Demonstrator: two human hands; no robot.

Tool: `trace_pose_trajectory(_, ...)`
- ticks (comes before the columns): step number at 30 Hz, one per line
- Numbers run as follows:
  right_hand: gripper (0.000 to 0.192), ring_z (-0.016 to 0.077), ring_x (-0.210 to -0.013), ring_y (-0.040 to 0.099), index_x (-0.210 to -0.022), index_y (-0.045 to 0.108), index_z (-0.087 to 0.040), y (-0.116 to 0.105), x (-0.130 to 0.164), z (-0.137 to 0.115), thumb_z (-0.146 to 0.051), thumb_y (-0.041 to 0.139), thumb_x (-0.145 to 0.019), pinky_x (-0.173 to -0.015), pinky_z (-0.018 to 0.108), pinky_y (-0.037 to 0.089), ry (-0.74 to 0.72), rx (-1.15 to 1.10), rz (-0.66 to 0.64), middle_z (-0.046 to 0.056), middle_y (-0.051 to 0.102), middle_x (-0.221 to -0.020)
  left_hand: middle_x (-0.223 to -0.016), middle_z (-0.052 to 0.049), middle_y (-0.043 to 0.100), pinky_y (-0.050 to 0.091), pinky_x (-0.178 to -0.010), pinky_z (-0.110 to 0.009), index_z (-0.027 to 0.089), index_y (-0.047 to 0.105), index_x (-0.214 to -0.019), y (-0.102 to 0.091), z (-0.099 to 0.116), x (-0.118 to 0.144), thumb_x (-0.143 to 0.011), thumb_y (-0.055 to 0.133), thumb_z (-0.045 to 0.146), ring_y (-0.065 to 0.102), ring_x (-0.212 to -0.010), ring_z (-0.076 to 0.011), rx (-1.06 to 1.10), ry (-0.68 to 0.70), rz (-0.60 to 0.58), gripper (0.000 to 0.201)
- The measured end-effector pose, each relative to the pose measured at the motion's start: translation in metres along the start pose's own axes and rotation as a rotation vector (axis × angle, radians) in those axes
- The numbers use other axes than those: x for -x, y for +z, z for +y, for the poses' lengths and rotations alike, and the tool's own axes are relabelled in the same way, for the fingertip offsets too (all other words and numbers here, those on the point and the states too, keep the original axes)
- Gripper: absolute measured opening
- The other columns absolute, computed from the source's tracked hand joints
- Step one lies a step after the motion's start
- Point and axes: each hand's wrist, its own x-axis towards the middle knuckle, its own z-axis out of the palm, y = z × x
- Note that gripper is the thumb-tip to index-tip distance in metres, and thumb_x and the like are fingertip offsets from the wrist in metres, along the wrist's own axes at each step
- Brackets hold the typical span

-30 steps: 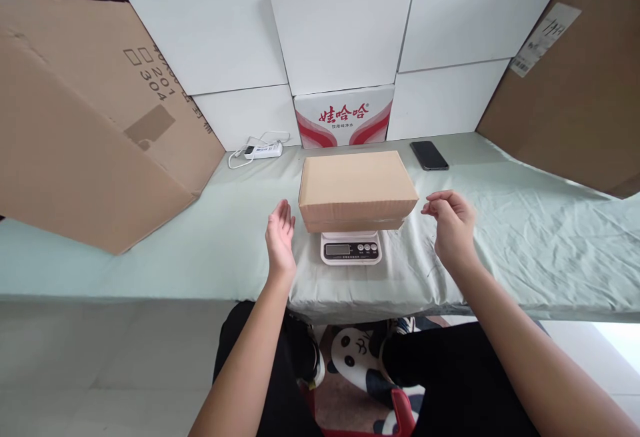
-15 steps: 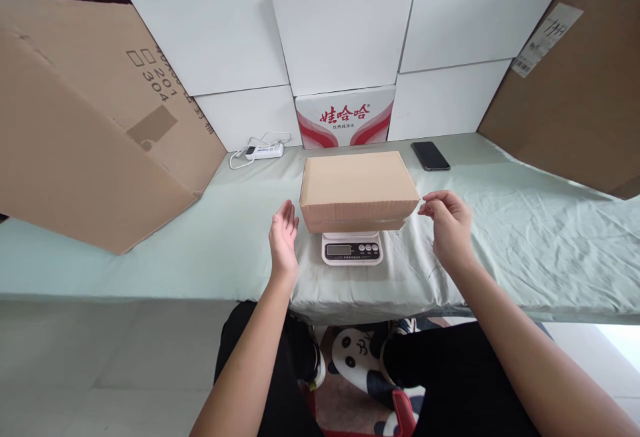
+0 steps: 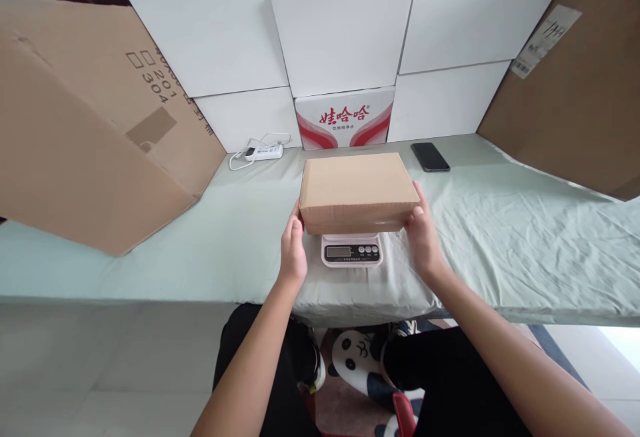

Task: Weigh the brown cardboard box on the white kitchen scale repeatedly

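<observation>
A closed brown cardboard box (image 3: 358, 187) rests on a small white kitchen scale (image 3: 352, 261), whose display and buttons face me. My left hand (image 3: 293, 244) is against the box's left side, its fingers partly hidden behind the corner. On the opposite side, my right hand (image 3: 421, 234) grips the lower right corner, with the thumb on the front edge and fingers along the side. The box hides the scale's platform.
The bench has a pale green cloth (image 3: 200, 264). Behind stand white boxes (image 3: 345, 37) and a red-and-white printed carton (image 3: 345, 120). A white power strip (image 3: 265, 152) and a black phone (image 3: 431, 156) lie at the back. Large cardboard pieces (image 3: 100, 124) flank both sides.
Both hands have moved inward from beside the box and now hold its two sides. The box and scale have stayed in place.
</observation>
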Motion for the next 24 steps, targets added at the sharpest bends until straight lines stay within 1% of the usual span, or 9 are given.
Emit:
trace_pose_trajectory(3,0.079,0.0332,-0.174,0.033,-0.174,0.029,-0.051,0.009,0.006,-0.002,-0.082,0.041,-0.102,-0.137,0.061,0.043,0.035,0.006,0.059,-0.008,0.037,-0.185,-0.172,-0.010,0.061,0.036,-0.140,-0.048,0.028,0.066,-0.158,0.001,0.000,0.000,-0.105,0.053,0.076,0.044,-0.170,-0.0337,0.017,-0.010,-0.004,0.073)
trace_pose_trajectory(6,0.076,0.0352,-0.174,0.032,-0.172,0.032,-0.050,0.013,0.004,-0.008,-0.078,0.043,-0.103,-0.135,0.063,0.045,0.063,0.052,0.103,-0.005,0.039,-0.183,-0.170,-0.011,0.063,0.037,-0.140,-0.047,0.028,0.069,-0.154,0.003,0.001,-0.002,-0.104,0.056,0.073,0.044,-0.170,-0.0337,0.037,-0.014,0.021,0.069)
trace_pose_trajectory(9,0.072,0.0363,-0.172,0.033,-0.170,0.036,-0.048,0.014,-0.010,-0.014,-0.073,0.042,-0.103,-0.133,0.065,0.046,0.038,0.087,0.138,-0.002,0.043,-0.179,-0.170,-0.013,0.062,0.035,-0.140,-0.047,0.026,0.070,-0.153,0.008,0.005,-0.012,-0.104,0.058,0.071,0.045,-0.169,-0.0337,0.048,-0.009,0.020,0.067)
trace_pose_trajectory(12,0.070,0.0363,-0.167,0.040,-0.167,0.039,-0.048,0.015,-0.040,-0.020,-0.074,0.041,-0.102,-0.128,0.061,0.050,0.003,0.112,0.172,0.000,0.047,-0.174,-0.170,-0.013,0.062,0.035,-0.140,-0.046,0.025,0.070,-0.153,0.014,0.011,-0.039,-0.105,0.060,0.069,0.046,-0.169,-0.0333,0.068,0.020,-0.009,0.066)
trace_pose_trajectory(16,0.066,0.0357,-0.159,0.049,-0.161,0.044,-0.043,0.020,-0.089,-0.015,-0.070,0.043,-0.101,-0.125,0.058,0.049,-0.037,0.063,0.201,0.005,0.054,-0.166,-0.167,-0.009,0.066,0.036,-0.140,-0.046,0.026,0.070,-0.152,0.019,0.012,-0.094,-0.106,0.057,0.070,0.045,-0.169,-0.0328,0.027,0.041,-0.078,0.066)
trace_pose_trajectory(18,0.065,0.0346,-0.154,0.054,-0.158,0.046,-0.040,0.025,-0.109,-0.006,-0.067,0.046,-0.099,-0.125,0.056,0.049,-0.058,-0.014,0.167,0.007,0.059,-0.160,-0.163,-0.011,0.070,0.035,-0.141,-0.048,0.022,0.069,-0.152,0.019,0.006,-0.120,-0.110,0.046,0.069,0.045,-0.169,-0.0332,0.035,-0.012,-0.103,0.067)
trace_pose_trajectory(20,0.069,0.0344,-0.151,0.056,-0.156,0.046,-0.039,0.029,-0.123,0.007,-0.072,0.050,-0.095,-0.123,0.055,0.049,-0.049,-0.066,0.139,0.007,0.060,-0.158,-0.165,-0.011,0.068,0.034,-0.141,-0.049,0.019,0.066,-0.156,0.017,-0.004,-0.139,-0.114,0.039,0.061,0.044,-0.169,-0.0322,0.038,-0.091,-0.106,0.066)
trace_pose_trajectory(22,0.077,0.0337,-0.149,0.057,-0.155,0.047,-0.039,0.031,-0.130,0.018,-0.081,0.049,-0.091,-0.119,0.052,0.052,-0.013,-0.050,0.120,0.007,0.059,-0.158,-0.170,-0.012,0.062,0.034,-0.141,-0.046,0.017,0.064,-0.159,0.016,-0.017,-0.150,-0.116,0.035,0.057,0.045,-0.169,-0.0301,0.040,-0.145,-0.098,0.065)
trace_pose_trajectory(24,0.084,0.0321,-0.145,0.059,-0.155,0.047,-0.041,0.031,-0.133,0.027,-0.090,0.048,-0.088,-0.114,0.048,0.055,0.032,0.008,0.119,0.005,0.060,-0.158,-0.172,-0.013,0.059,0.034,-0.141,-0.043,0.018,0.064,-0.159,0.015,-0.029,-0.155,-0.115,0.036,0.058,0.044,-0.169,-0.0291,0.044,-0.174,-0.098,0.065)
